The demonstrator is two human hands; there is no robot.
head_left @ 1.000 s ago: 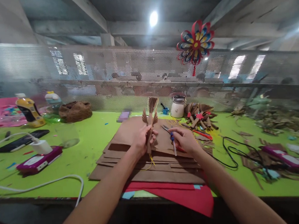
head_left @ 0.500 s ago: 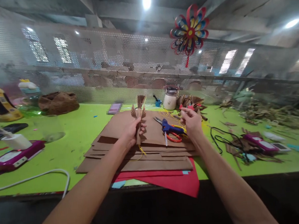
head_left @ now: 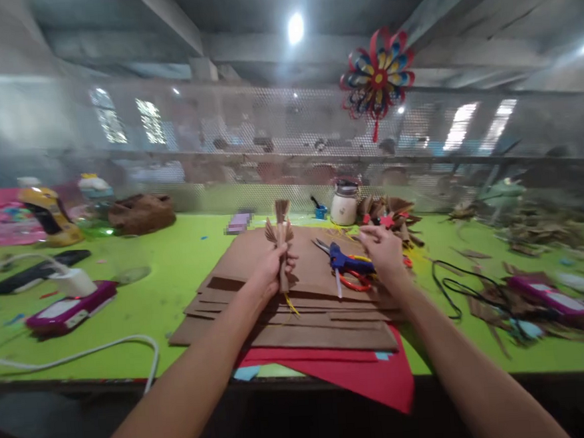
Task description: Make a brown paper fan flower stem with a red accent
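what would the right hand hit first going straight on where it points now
Probably the right hand would meet the white jar, though depth is unclear and it might brush the yellow threads first.
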